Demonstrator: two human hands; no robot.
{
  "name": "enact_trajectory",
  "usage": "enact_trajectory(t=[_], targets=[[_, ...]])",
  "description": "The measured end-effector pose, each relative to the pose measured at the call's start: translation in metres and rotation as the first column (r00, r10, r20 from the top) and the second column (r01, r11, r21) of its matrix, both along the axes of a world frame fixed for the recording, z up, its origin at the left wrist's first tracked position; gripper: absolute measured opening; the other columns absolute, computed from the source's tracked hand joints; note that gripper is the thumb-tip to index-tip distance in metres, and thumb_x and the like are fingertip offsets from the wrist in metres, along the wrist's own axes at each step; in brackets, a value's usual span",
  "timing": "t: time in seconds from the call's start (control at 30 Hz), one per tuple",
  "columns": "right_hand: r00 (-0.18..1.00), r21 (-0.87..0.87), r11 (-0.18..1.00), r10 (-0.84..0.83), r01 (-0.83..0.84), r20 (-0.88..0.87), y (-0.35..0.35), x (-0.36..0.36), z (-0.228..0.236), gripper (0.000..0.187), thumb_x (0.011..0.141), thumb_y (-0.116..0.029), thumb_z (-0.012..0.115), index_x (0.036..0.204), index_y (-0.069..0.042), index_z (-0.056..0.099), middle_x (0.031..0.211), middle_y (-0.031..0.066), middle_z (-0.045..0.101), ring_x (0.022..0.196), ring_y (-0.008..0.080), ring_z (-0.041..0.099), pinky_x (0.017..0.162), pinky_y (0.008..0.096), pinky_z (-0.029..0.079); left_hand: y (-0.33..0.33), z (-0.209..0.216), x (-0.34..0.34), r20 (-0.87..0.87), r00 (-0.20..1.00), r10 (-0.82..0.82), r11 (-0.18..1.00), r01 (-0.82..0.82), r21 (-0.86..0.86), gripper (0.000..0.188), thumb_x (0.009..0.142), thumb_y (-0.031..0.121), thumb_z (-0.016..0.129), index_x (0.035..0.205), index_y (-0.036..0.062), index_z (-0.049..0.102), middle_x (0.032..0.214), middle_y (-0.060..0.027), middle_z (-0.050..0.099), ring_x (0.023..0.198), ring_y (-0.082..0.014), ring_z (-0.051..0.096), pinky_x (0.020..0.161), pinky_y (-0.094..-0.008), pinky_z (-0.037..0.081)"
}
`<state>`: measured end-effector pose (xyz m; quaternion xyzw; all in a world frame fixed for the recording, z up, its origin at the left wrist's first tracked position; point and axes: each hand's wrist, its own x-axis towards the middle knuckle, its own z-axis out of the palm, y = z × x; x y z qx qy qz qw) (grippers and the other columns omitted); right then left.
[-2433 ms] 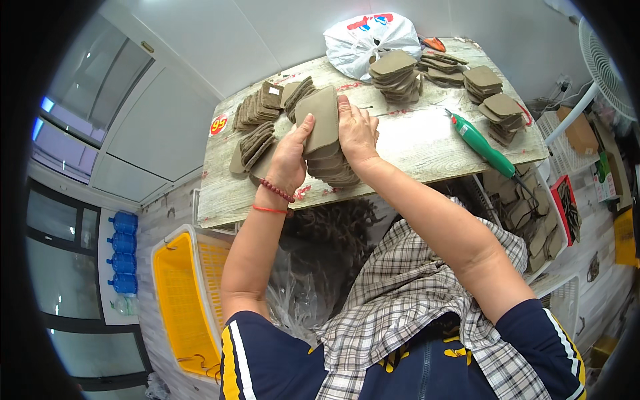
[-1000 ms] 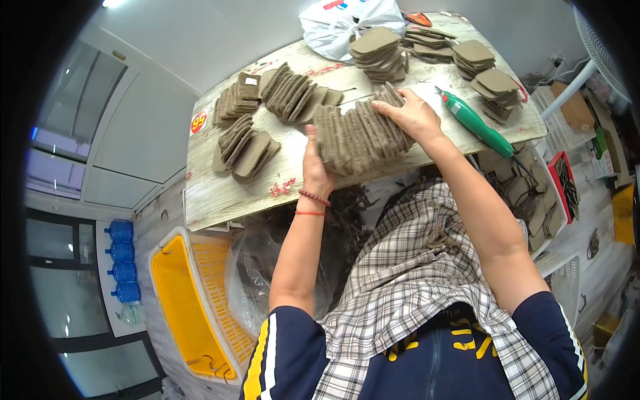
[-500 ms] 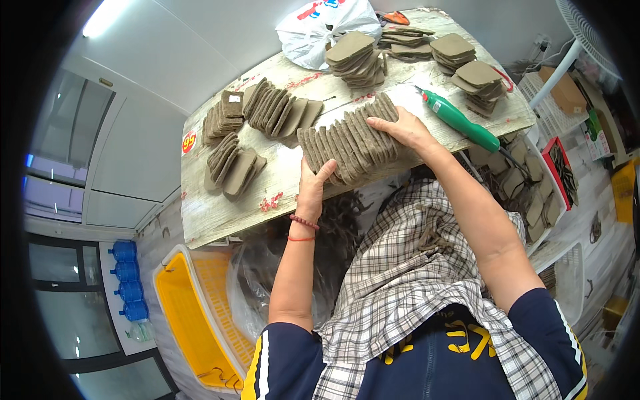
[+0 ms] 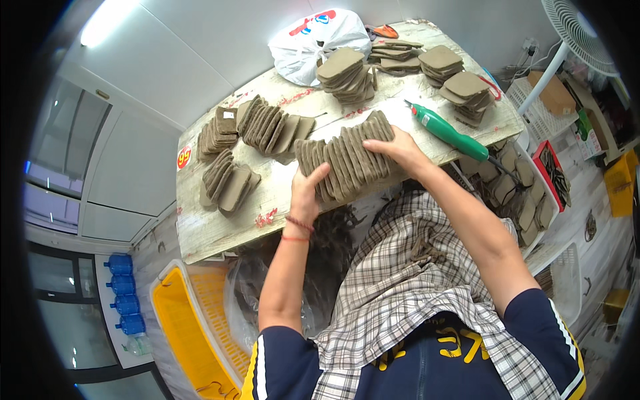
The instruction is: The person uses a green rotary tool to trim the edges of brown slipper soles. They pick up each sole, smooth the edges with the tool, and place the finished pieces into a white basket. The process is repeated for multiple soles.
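A row of thick grey-brown pads (image 4: 347,160) stands on edge between my two hands at the table's front edge. At the row's left end my left hand (image 4: 307,192) grips it, thumb on top. My right hand (image 4: 395,148) clasps the right end, with its thumb laid across the upper face. The fingers under and behind the pads are hidden. To the right of the row lies a green handheld electric tool (image 4: 450,132) with a dark cord. More pads like these lean in a fanned stack (image 4: 272,127) to the left, and a smaller pile (image 4: 230,181) lies nearer the front.
Stacks of pads (image 4: 343,70) and a white plastic bag (image 4: 320,50) occupy the back of the worn wooden table (image 4: 220,237). A yellow basket (image 4: 190,333) stands below left. At right are a bin of loose pads (image 4: 527,193), a red box (image 4: 552,170) and a fan (image 4: 581,33).
Both hands still hold the pad row, which now looks slightly more bunched and tilted. The whole view has shifted a little, so the table appears lower.
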<state>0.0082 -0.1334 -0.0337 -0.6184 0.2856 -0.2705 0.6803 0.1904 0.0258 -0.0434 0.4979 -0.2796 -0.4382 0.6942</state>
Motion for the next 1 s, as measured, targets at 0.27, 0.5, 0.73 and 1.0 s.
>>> enact_trajectory(t=[0.27, 0.5, 0.73, 1.0], targets=[[0.969, -0.449, 0.872, -0.101, 0.195, 0.223, 0.023, -0.036, -0.016, 0.099, 0.063, -0.017, 0.088, 0.143, -0.002, 0.031, 0.133, 0.0143, 0.05, 0.123, 0.025, 0.048, 0.105, 0.0361, 0.038, 0.026, -0.051, -0.012, 0.526, 0.812, 0.251, 0.967, -0.189, -0.169, 0.081, 0.068, 0.003, 0.084, 0.134, 0.0002, 0.037, 0.125, -0.0089, 0.055, 0.115, -0.0204, 0.054, 0.101, -0.0368, 0.042], [0.982, -0.497, 0.853, -0.085, 0.16, 0.17, 0.008, -0.041, -0.054, 0.113, 0.055, -0.025, 0.092, 0.144, -0.003, 0.027, 0.139, 0.0151, 0.041, 0.131, 0.0292, 0.04, 0.111, 0.0395, 0.032, 0.016, -0.035, -0.011, 0.496, 0.862, 0.105, 0.984, -0.018, -0.176, 0.119, 0.061, 0.009, 0.088, 0.15, 0.0087, 0.01, 0.142, -0.012, 0.039, 0.126, -0.0247, 0.046, 0.109, -0.039, 0.037], [0.992, -0.506, 0.858, -0.124, 0.092, -0.029, 0.019, -0.037, -0.043, 0.111, 0.058, -0.025, 0.092, 0.144, -0.002, 0.026, 0.14, 0.0157, 0.043, 0.13, 0.0267, 0.041, 0.109, 0.0391, 0.033, 0.016, -0.055, -0.007, 0.553, 0.825, 0.115, 0.993, -0.093, -0.067, 0.103, 0.061, 0.008, 0.089, 0.143, 0.0029, 0.026, 0.138, -0.009, 0.033, 0.127, -0.0242, 0.04, 0.108, -0.0365, 0.035], [0.924, -0.462, 0.802, -0.356, 0.379, 0.14, 0.033, -0.083, -0.014, 0.1, 0.061, -0.043, 0.087, 0.138, 0.0, 0.039, 0.128, 0.0185, 0.053, 0.121, 0.0293, 0.051, 0.101, 0.0366, 0.04, 0.009, 0.003, -0.073, 0.808, 0.589, 0.01, 1.0, -0.011, -0.004, 0.033, 0.085, 0.003, 0.059, 0.117, -0.0022, 0.061, 0.118, -0.0203, 0.059, 0.106, -0.0321, 0.057, 0.094, -0.0395, 0.044]])
